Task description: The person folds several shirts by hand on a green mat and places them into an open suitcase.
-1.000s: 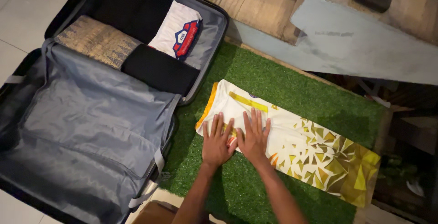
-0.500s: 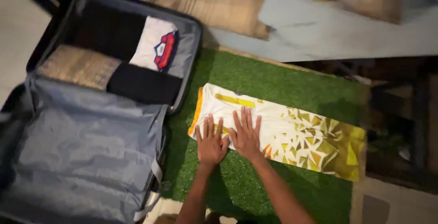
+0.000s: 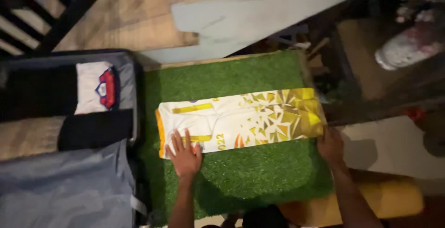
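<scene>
Two flat palms | left hand, right hand | folded jersey | turf mat

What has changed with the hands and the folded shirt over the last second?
The right hand slid away from the left along the white and yellow shirt to its yellow end. The left hand stayed flat on the white end. The shirt stays folded long on the green mat, and the open suitcase is as packed as before.

Open suitcase, left edge: folded black, tan and white clothes inside. Green turf mat, centre. Patterned vase, upper right.
</scene>
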